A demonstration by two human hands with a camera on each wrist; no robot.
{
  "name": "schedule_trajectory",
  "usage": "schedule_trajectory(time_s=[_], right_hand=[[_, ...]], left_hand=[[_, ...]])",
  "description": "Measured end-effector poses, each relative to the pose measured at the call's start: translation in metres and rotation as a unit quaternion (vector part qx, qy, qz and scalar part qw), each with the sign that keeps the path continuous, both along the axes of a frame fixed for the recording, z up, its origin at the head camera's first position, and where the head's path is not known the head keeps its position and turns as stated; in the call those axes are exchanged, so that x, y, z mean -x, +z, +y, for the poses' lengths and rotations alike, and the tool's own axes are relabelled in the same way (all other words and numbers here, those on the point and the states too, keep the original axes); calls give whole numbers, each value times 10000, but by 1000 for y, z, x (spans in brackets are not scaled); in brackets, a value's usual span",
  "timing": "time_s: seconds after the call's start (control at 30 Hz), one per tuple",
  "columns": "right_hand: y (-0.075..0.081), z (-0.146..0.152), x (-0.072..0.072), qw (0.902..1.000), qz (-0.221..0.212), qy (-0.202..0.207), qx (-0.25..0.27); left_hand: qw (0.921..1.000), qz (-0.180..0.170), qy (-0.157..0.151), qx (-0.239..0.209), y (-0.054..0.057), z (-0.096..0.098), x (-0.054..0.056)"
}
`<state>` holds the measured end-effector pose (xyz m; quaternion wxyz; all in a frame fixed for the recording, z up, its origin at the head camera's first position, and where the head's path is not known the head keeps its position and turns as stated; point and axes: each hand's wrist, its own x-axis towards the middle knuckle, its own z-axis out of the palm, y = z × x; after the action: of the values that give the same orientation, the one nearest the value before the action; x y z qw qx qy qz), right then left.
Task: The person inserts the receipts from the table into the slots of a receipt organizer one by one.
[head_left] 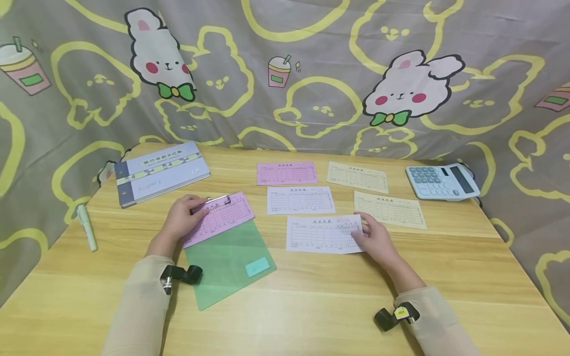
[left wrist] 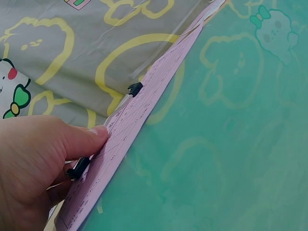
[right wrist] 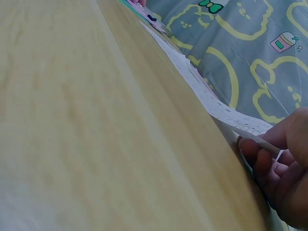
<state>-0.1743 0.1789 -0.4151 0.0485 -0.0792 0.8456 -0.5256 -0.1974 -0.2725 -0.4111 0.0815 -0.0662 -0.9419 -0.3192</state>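
A green clipboard (head_left: 222, 262) lies at an angle on the left side of the table, with a pink form slip (head_left: 233, 210) across its top. My left hand (head_left: 181, 217) grips the metal clip (head_left: 220, 200) at that top edge; in the left wrist view the thumb (left wrist: 91, 139) presses beside the clip's dark end. At the centre right, my right hand (head_left: 376, 241) pinches the right end of a white form slip (head_left: 318, 234) between thumb and fingers. That end bends up from the table (right wrist: 120, 120) in the right wrist view.
Behind the held slip lie another white slip (head_left: 300, 200), a loose pink slip (head_left: 286, 173) and two pale yellow slips (head_left: 357, 177). A blue calculator (head_left: 442, 183) sits far right. An account book (head_left: 162, 173) and a pale green marker (head_left: 86, 227) lie left. A patterned curtain (head_left: 311, 64) hangs behind.
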Motion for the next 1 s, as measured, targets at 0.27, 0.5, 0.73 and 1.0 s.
schedule_trajectory(time_s=[0.27, 0.5, 0.73, 1.0], right_hand=[[0, 2, -1, 9981, 117, -505, -335], [1, 2, -1, 9986, -119, -509, -76], [4, -1, -2, 9980, -371, -520, 1], [4, -1, -1, 9964, -491, -682, -84]], left_hand=[[10000, -56, 16, 18, 0, 1, 1], [10000, -63, -32, 19, -1, 1, 0], [10000, 31, -69, 10, 0, 0, 0], [10000, -83, -46, -19, 0, -1, 0]])
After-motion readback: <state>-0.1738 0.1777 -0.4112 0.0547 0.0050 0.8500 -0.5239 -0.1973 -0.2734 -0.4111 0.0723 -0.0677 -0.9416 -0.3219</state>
